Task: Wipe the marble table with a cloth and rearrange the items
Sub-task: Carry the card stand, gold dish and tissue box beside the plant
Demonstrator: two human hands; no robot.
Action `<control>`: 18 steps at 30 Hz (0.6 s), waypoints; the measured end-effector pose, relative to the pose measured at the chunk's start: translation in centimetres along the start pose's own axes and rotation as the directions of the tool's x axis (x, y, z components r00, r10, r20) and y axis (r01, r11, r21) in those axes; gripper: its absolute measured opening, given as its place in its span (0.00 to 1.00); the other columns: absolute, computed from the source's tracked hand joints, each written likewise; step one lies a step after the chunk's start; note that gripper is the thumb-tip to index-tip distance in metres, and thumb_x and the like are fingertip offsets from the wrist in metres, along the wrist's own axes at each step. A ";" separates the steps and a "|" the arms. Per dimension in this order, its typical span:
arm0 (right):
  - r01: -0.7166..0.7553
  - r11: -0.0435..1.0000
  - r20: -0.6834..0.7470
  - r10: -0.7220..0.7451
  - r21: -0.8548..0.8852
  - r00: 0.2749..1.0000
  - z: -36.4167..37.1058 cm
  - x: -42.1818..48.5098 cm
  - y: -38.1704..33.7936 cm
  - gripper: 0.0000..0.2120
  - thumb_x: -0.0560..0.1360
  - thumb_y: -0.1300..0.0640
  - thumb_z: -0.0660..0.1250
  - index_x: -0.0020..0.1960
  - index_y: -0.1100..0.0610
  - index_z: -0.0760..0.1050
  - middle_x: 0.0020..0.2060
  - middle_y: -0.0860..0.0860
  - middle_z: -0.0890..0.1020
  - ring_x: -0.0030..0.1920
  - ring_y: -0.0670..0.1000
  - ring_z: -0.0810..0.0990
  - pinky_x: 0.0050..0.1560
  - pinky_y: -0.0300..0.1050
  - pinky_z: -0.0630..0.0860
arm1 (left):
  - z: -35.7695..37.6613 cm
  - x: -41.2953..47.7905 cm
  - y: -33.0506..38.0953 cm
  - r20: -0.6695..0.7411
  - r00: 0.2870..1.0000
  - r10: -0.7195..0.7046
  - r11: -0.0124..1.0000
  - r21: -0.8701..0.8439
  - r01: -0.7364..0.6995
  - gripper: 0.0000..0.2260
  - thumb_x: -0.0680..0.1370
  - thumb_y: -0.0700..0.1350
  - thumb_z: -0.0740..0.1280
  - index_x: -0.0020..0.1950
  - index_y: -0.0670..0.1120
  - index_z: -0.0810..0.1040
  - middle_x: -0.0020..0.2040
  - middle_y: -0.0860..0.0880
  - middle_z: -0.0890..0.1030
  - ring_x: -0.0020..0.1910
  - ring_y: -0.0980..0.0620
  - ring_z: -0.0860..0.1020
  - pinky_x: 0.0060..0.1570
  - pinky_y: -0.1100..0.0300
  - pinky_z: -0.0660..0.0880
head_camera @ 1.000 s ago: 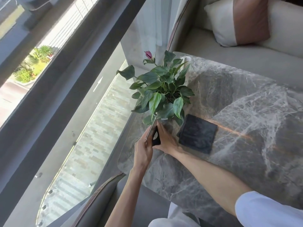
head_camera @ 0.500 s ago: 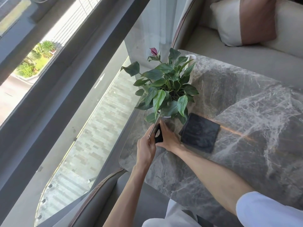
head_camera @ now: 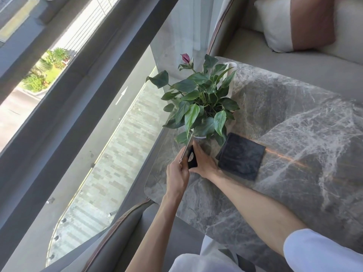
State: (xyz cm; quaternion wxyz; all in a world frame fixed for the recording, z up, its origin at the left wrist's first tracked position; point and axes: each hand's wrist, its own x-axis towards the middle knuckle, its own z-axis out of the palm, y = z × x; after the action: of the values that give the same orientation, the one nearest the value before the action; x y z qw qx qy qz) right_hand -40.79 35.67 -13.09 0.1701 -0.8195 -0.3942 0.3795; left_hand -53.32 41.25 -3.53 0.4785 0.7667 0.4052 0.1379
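Observation:
A grey marble table [head_camera: 294, 114] fills the right of the view. Near its left edge a thin black card [head_camera: 192, 158] with a round white mark stands on edge, just in front of a potted green plant [head_camera: 200, 103] with one purple bud. My left hand [head_camera: 176, 173] grips the card's left side. On the black face rests my right hand [head_camera: 204, 163], fingers laid along it. A folded dark cloth [head_camera: 241, 156] lies flat on the marble just right of my right hand, touched by neither hand.
A beige sofa [head_camera: 275, 61] with a white and brown cushion [head_camera: 298, 24] runs behind the table. A glass wall [head_camera: 117, 134] stands close along the table's left edge. A grey seat [head_camera: 121, 232] sits below the near corner.
Both hands stay on the black card in front of the plant. The view has shifted a little; the cloth and plant have not moved.

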 end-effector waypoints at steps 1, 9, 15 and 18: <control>-0.001 1.000 0.007 0.001 -0.012 1.000 0.1 0.1 0.1 0.62 0.63 0.48 0.78 0.78 0.48 0.34 0.79 0.49 0.51 0.77 0.53 0.60 0.67 0.56 0.71 | 0.1 -0.1 0.0 0.004 1.000 -0.016 1.000 -0.006 0.016 0.15 0.84 0.42 0.56 0.66 0.50 0.77 0.53 0.56 0.84 0.52 0.59 0.82 0.48 0.63 0.78; -0.019 1.000 0.058 0.019 0.013 0.998 -0.6 -2.1 1.0 0.62 0.67 0.46 0.76 0.77 0.53 0.29 0.79 0.52 0.40 0.79 0.52 0.43 0.77 0.54 0.55 | -0.3 -1.1 0.2 0.104 0.961 -0.256 0.966 0.061 0.251 0.16 0.76 0.37 0.64 0.63 0.46 0.71 0.48 0.60 0.78 0.48 0.64 0.78 0.46 0.62 0.71; -0.053 0.998 -0.112 0.054 0.016 0.992 -5.0 -11.4 3.9 0.22 0.76 0.37 0.61 0.65 0.45 0.74 0.64 0.47 0.79 0.63 0.51 0.77 0.59 0.50 0.76 | 2.6 -3.5 1.9 0.276 0.789 -0.548 0.748 0.585 0.315 0.19 0.77 0.45 0.61 0.68 0.44 0.69 0.62 0.40 0.78 0.62 0.38 0.76 0.57 0.48 0.74; -0.140 0.990 -0.150 0.142 0.027 0.978 -6.9 -17.5 7.1 0.19 0.75 0.35 0.59 0.48 0.48 0.79 0.45 0.45 0.85 0.48 0.49 0.83 0.46 0.47 0.78 | 6.1 -5.5 4.9 0.351 0.801 -0.485 0.755 0.630 0.182 0.18 0.78 0.47 0.58 0.68 0.47 0.71 0.64 0.42 0.78 0.63 0.39 0.76 0.60 0.49 0.73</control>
State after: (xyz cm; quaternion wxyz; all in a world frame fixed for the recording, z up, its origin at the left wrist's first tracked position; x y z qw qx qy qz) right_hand -38.95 17.78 -4.16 0.1787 -0.8704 -0.3179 0.3306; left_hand -50.78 32.27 -1.54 0.3328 0.7934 0.4257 -0.2804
